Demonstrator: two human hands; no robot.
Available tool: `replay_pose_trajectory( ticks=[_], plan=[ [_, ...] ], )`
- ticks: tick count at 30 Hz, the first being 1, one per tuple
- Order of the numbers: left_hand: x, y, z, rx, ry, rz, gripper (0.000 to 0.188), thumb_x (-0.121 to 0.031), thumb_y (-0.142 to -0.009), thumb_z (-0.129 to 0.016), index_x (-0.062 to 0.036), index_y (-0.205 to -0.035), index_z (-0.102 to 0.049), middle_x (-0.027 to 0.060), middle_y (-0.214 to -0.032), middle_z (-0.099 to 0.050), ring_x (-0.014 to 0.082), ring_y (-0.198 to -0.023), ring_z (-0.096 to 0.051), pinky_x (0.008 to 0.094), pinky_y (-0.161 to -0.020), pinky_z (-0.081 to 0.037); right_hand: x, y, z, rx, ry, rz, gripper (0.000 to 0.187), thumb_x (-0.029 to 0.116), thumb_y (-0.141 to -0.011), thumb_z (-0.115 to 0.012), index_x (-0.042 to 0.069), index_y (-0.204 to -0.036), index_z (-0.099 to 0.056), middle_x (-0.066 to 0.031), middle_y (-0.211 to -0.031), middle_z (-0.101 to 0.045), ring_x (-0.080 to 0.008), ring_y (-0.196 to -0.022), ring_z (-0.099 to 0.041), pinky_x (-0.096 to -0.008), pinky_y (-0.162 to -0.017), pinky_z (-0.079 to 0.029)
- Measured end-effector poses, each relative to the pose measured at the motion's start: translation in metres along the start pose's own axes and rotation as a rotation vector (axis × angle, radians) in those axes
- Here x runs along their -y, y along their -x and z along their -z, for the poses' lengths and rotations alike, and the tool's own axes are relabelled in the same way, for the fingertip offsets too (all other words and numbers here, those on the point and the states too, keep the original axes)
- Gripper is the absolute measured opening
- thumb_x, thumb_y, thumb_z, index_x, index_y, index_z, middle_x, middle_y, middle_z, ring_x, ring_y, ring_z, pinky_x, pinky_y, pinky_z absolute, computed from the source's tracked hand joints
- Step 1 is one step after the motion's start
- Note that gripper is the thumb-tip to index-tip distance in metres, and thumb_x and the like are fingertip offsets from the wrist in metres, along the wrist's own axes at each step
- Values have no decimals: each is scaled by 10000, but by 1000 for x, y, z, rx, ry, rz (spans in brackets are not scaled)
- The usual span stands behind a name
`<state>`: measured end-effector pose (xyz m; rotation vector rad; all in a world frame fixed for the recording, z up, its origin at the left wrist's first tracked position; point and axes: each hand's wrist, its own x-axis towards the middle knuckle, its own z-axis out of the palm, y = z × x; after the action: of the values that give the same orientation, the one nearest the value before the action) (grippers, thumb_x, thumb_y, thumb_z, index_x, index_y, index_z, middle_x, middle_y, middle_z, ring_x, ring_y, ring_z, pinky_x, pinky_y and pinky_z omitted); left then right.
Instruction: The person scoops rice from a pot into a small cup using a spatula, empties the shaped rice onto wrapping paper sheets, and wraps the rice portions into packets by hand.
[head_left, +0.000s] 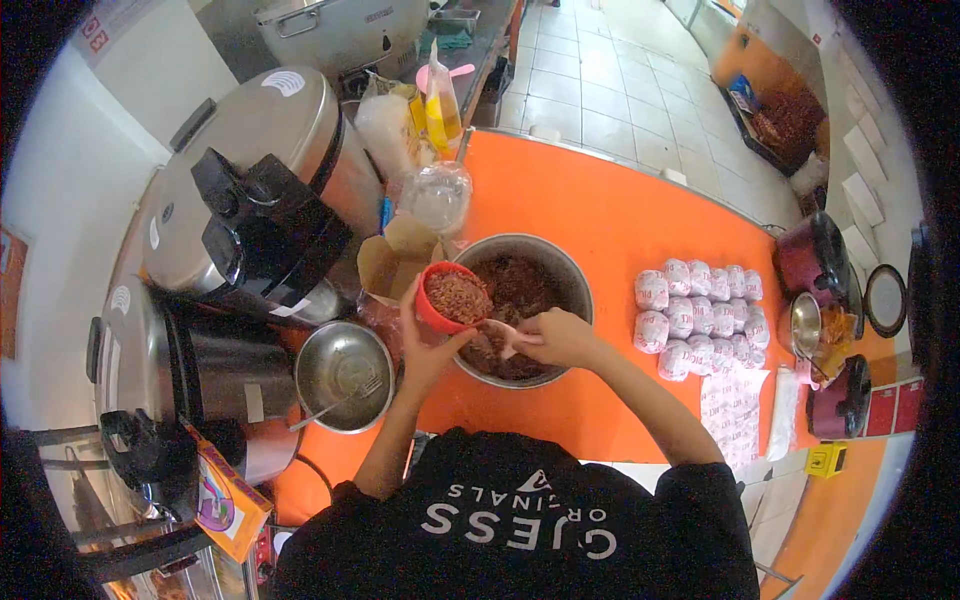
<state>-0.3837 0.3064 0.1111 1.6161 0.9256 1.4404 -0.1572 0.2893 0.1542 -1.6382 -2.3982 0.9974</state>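
Observation:
My left hand (pixel 422 352) is closed round a small red bowl (pixel 436 312), which is filled with reddish-brown cooked rice (pixel 460 295). The bowl is tilted over the left rim of a wide metal pot (pixel 578 300). Darker brown rice (pixel 520 280) lies inside the pot, loose and uneven. Gripped in my right hand (pixel 558 338) is a pale pink rice paddle (pixel 500 336), its blade close to the bowl's lower right edge, above the pot. Whether the blade touches the rice in the bowl, I cannot tell.
A steel bowl (pixel 318 345) with a fork stands left of my arm, near large rice cookers (pixel 240 360). White paper-wrapped bundles (pixel 700 310) sit stacked on the orange table (pixel 610 200) at right, beside wrapping paper (pixel 730 410). A brown paper bag (pixel 400 255) stands behind the red bowl.

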Motion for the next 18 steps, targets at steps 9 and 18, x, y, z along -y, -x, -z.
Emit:
replay_pose_trajectory(
  ticks=[9,18],
  plan=[
    [-45,-11,-1,309,-531,-70,835,-172,-602,-850,-93,-1325,-440,142,-1285,-423,321,-1195,-456,430,-1014,-398,18,44,11,-476,168,-245,311,314,-899,-519,36,-815,-631,-195,-701,-630,-340,-627,-645,-450,-567,-516],
    [-51,-8,-44,230,-500,93,823,-209,-555,-879,-93,-1270,-489,135,-1209,-427,336,-1151,-468,422,-973,-429,69,60,-17,-584,769,-154,167,128,-788,-564,17,-903,-518,-67,-719,-603,-187,-603,-650,-290,-502,-516]
  ],
)
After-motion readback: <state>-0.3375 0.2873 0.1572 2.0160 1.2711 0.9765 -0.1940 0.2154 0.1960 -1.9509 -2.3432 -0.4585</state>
